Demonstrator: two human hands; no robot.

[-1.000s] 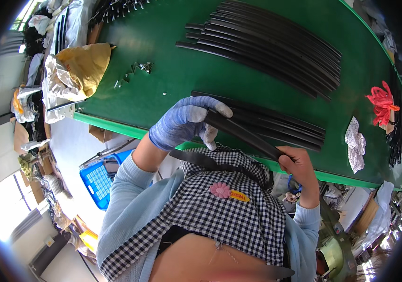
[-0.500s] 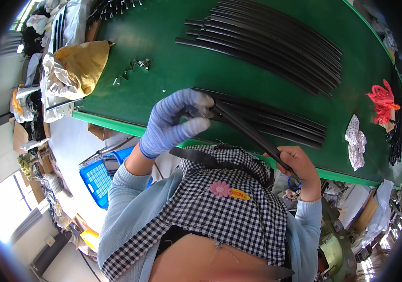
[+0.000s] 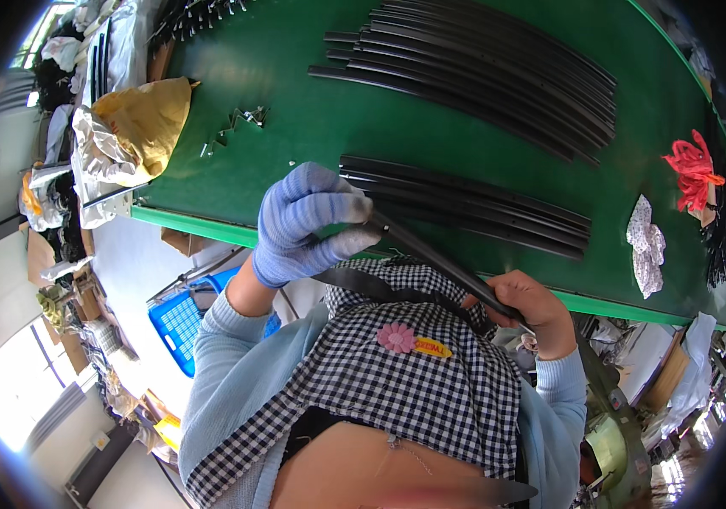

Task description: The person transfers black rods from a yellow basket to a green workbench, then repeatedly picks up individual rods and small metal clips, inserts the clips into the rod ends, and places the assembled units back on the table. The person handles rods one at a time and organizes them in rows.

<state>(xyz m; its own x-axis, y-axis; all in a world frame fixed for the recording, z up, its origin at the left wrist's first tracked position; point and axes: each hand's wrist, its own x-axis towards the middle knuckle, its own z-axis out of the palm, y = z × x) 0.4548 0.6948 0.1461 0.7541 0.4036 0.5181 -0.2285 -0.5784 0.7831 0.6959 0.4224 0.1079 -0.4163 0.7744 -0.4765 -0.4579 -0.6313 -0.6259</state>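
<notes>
A slim black tube slants across in front of my apron, just over the table's near edge. My right hand, bare, is wrapped round its lower right end. At the upper left end, my left hand, in a blue-and-white striped knit glove, pinches the tip between thumb and fingers. Whether a small part is also between those fingertips cannot be seen. Just beyond lies a short row of similar black tubes on the green table. A larger stack of black tubes lies farther back.
Small metal clips lie at the table's left, near a yellow-and-white sack. To the right are a patterned cloth and a red plastic bag. A blue basket stands below the table edge on the left.
The tube's left end and my gloved hand have come down and slightly nearer to me. My right hand has shifted a little lower. Both keep their grip.
</notes>
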